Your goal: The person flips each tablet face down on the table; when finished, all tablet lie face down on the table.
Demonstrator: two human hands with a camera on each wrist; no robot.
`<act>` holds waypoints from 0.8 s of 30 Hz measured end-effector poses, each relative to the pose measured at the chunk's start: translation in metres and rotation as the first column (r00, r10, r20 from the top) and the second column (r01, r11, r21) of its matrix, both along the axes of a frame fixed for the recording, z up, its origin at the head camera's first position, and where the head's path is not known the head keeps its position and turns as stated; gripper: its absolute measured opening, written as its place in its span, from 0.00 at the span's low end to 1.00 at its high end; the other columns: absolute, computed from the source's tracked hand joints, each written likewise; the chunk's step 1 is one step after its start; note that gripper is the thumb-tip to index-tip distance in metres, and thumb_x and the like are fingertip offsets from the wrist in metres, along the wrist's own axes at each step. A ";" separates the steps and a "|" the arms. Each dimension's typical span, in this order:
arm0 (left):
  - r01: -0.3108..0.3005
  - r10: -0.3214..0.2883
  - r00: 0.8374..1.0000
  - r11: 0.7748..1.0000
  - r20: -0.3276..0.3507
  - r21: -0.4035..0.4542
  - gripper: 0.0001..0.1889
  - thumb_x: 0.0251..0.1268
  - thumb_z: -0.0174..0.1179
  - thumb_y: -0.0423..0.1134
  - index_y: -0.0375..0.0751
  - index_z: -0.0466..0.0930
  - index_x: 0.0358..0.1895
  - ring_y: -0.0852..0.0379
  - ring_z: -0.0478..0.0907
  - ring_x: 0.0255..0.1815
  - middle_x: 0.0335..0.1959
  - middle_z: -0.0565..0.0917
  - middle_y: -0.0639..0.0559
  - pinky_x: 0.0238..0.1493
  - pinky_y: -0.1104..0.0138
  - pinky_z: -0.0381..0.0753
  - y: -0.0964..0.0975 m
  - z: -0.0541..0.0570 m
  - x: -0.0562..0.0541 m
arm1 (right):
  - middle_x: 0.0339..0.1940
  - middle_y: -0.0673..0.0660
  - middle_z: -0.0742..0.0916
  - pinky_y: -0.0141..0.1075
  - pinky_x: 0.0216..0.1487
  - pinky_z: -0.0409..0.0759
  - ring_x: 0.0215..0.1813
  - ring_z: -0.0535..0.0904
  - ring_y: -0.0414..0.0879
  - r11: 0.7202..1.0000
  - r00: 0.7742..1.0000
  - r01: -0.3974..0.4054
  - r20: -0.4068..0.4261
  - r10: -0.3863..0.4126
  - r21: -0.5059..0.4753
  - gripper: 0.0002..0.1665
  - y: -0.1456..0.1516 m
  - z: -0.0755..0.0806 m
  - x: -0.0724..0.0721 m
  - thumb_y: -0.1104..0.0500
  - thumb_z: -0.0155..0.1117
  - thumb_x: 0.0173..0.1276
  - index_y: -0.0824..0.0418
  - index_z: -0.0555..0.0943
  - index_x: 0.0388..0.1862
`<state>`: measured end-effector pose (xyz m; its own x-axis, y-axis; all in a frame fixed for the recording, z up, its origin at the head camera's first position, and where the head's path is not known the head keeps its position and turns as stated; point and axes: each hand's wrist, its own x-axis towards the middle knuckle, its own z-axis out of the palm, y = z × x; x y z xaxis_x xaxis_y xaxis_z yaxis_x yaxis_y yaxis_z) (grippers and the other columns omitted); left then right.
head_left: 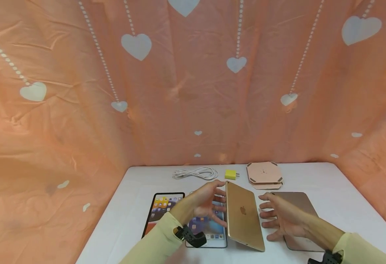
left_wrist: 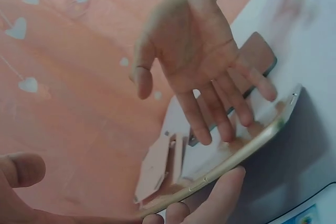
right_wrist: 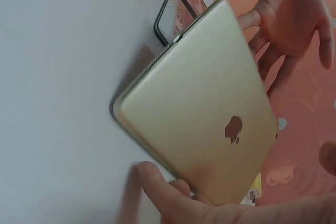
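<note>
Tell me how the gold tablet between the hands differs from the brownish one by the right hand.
Pose: the gold tablet is tilted up steeply, while the brownish tablet lies flat on the table. Cover: the gold tablet's logo shows in the head view, while the right hand partly covers the brownish tablet. Both show their backs and rounded corners.

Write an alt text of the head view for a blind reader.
A gold tablet tilts between a person's open left grip and right grip. On a white table lie three more tablets, a coiled cable, a yellow charger and a pink octagonal item.
</note>
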<state>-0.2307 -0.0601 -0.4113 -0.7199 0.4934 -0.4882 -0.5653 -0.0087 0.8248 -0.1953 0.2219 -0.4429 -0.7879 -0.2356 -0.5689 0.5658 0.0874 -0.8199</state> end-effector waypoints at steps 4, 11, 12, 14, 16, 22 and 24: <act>-0.002 0.002 1.000 1.000 0.014 -0.003 0.36 0.79 0.53 0.60 0.30 0.69 0.71 0.40 0.73 0.58 0.52 0.71 0.42 0.63 0.20 0.75 0.005 -0.010 0.001 | 0.63 0.68 0.68 0.57 0.53 0.88 0.63 0.72 0.64 1.000 1.000 0.012 -0.009 -0.012 0.022 0.54 0.001 -0.002 0.002 0.33 0.52 0.82 0.76 0.55 0.83; -0.057 0.058 0.998 0.998 0.039 -0.014 0.35 0.75 0.56 0.58 0.30 0.69 0.69 0.38 0.71 0.57 0.49 0.70 0.42 0.63 0.18 0.73 0.016 -0.024 0.002 | 0.62 0.69 0.65 0.61 0.58 0.84 0.64 0.67 0.65 0.999 1.000 0.014 -0.007 -0.014 0.030 0.55 0.006 -0.001 0.003 0.33 0.48 0.83 0.78 0.50 0.83; -0.064 0.065 0.997 0.998 0.046 -0.017 0.35 0.75 0.56 0.58 0.30 0.68 0.69 0.39 0.71 0.56 0.49 0.70 0.42 0.63 0.18 0.73 0.018 -0.026 0.002 | 0.62 0.70 0.65 0.61 0.59 0.84 0.64 0.67 0.65 0.999 1.000 0.011 -0.011 -0.011 0.035 0.55 0.006 0.000 0.003 0.33 0.48 0.83 0.78 0.49 0.83; -0.078 0.079 0.995 0.997 0.061 -0.022 0.35 0.74 0.58 0.58 0.31 0.68 0.68 0.39 0.70 0.56 0.48 0.69 0.43 0.63 0.17 0.72 0.021 -0.030 0.002 | 0.63 0.70 0.66 0.62 0.59 0.84 0.63 0.67 0.64 0.999 1.000 0.012 -0.015 -0.012 0.051 0.55 0.008 0.001 0.003 0.33 0.48 0.83 0.78 0.50 0.83; -0.087 0.089 0.993 0.996 0.071 -0.032 0.35 0.73 0.58 0.58 0.30 0.68 0.67 0.39 0.70 0.56 0.47 0.69 0.43 0.63 0.16 0.71 0.025 -0.034 0.001 | 0.63 0.70 0.66 0.62 0.60 0.84 0.62 0.67 0.63 0.998 1.000 0.013 -0.020 -0.011 0.064 0.54 0.009 0.002 0.003 0.33 0.48 0.83 0.78 0.51 0.82; -0.092 0.097 0.992 0.994 0.078 -0.064 0.37 0.74 0.59 0.58 0.27 0.66 0.69 0.36 0.74 0.59 0.53 0.71 0.37 0.63 0.15 0.71 0.035 -0.036 0.002 | 0.68 0.73 0.66 0.64 0.61 0.83 0.63 0.67 0.64 0.997 0.999 0.012 -0.032 -0.010 0.070 0.55 0.013 0.002 0.004 0.33 0.46 0.84 0.78 0.52 0.83; -0.081 0.086 0.994 0.994 0.066 -0.078 0.39 0.74 0.59 0.58 0.26 0.65 0.70 0.35 0.75 0.60 0.55 0.72 0.35 0.62 0.15 0.70 0.038 -0.036 0.003 | 0.66 0.72 0.67 0.63 0.60 0.83 0.62 0.68 0.63 0.997 0.999 0.014 -0.032 -0.012 0.070 0.55 0.014 0.002 0.004 0.33 0.46 0.84 0.78 0.52 0.83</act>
